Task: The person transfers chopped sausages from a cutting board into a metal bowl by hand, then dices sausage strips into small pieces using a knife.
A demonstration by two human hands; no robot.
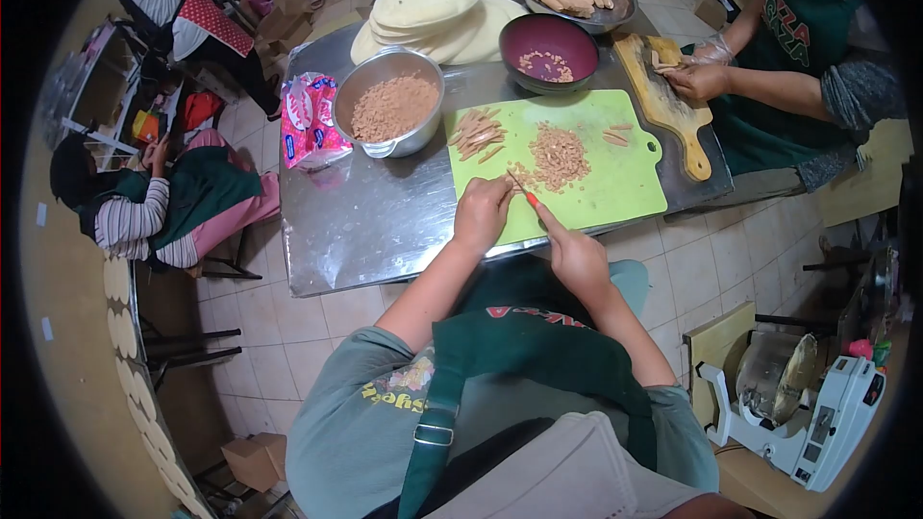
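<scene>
My right hand is wrapped round a knife with an orange-red handle, its blade angled toward my left fingers. My left hand has its fingers pressed together on the green cutting board, beside the blade; what they pinch is too small to make out. Chopped sausage pieces form a pile just beyond the knife. Thin sausage strips lie at the board's upper left, and a few more strips lie near its right side.
A metal pot of minced filling, a pink packet, stacked flatbreads, a maroon bowl and a steel bowl of sausages stand around the board. A co-worker's hands are over a wooden board at right.
</scene>
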